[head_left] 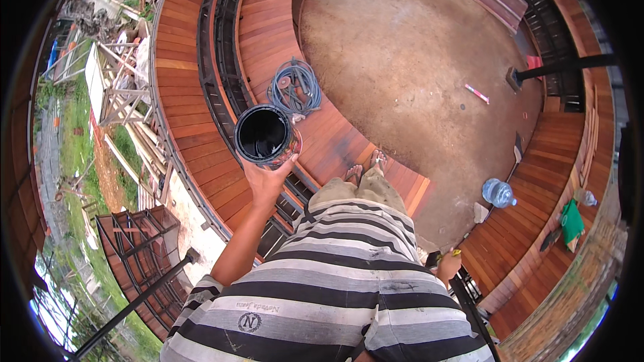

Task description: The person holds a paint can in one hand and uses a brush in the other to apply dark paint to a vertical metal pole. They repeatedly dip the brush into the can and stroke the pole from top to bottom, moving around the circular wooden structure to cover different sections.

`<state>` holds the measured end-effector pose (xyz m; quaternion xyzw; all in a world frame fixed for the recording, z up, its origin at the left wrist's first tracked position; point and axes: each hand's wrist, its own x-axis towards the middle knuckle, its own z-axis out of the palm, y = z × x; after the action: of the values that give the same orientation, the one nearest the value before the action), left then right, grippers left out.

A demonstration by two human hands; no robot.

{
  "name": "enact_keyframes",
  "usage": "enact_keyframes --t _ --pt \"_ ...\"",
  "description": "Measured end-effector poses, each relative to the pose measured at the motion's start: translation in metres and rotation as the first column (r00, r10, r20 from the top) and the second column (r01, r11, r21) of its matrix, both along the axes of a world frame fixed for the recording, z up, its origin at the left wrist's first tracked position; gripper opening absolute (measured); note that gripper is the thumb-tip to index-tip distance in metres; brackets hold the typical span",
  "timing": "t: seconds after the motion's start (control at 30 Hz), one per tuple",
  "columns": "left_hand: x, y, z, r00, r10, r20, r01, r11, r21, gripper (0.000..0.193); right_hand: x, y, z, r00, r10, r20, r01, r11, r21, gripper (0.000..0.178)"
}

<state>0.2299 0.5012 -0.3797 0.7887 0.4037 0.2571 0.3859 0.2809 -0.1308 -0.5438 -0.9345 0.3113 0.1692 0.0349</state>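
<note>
My left hand (pixel 267 173) is wrapped round the lower side of a paint can (pixel 295 142), holding it out to the left above the wooden seating. Dark, glossy liquid (pixel 261 133) shows inside the can, and its rim is smeared black. Low at my right side, my right hand (pixel 447 266) is closed, with a small yellow bit showing at its fingers; the rest of what it holds is hidden. Just beyond the can, a coiled blue-grey cable (pixel 307 97) lies on the bench boards (pixel 268 23) with a tool partly covered by its loops.
I stand on a curved wooden bench, its edge dropping to a brown floor (pixel 402 60). A large water bottle (pixel 499 192) lies by the right-hand bench (pixel 530 208), with a green bag (pixel 571 222) farther right. A black post (pixel 563 67) rises at the right. Timber (pixel 127 114) is piled outside, left.
</note>
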Motion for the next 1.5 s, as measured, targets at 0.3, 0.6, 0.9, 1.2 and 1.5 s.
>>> enact_keyframes --t 0.3,0.6,0.9,1.2,1.5 --pt "-0.056 0.054 0.013 0.849 0.523 0.079 -0.517 0.852 -0.082 0.116 0.288 0.217 -0.045 0.854 0.435 0.285 -0.469 0.881 0.064 0.049" --pt "-0.069 0.186 -0.022 0.795 0.578 0.182 -0.575 0.815 -0.078 0.126 0.299 0.475 -0.062 0.768 0.625 0.14 -0.637 0.769 0.061 0.035" --pt "-0.084 0.294 -0.013 0.747 0.612 0.26 -0.649 0.756 0.085 0.107 0.349 0.625 -0.061 0.72 0.678 0.15 -0.693 0.714 0.1 0.032" --pt "-0.017 0.42 -0.044 0.727 0.663 0.177 -0.682 0.727 0.081 0.099 0.399 0.658 -0.077 0.885 0.463 -0.051 -0.466 0.881 -0.084 0.045" --pt "0.141 0.656 -0.073 0.697 0.684 0.216 -0.698 0.716 -0.016 0.088 0.509 0.856 -0.153 0.904 0.41 -0.123 -0.422 0.902 -0.091 0.04"
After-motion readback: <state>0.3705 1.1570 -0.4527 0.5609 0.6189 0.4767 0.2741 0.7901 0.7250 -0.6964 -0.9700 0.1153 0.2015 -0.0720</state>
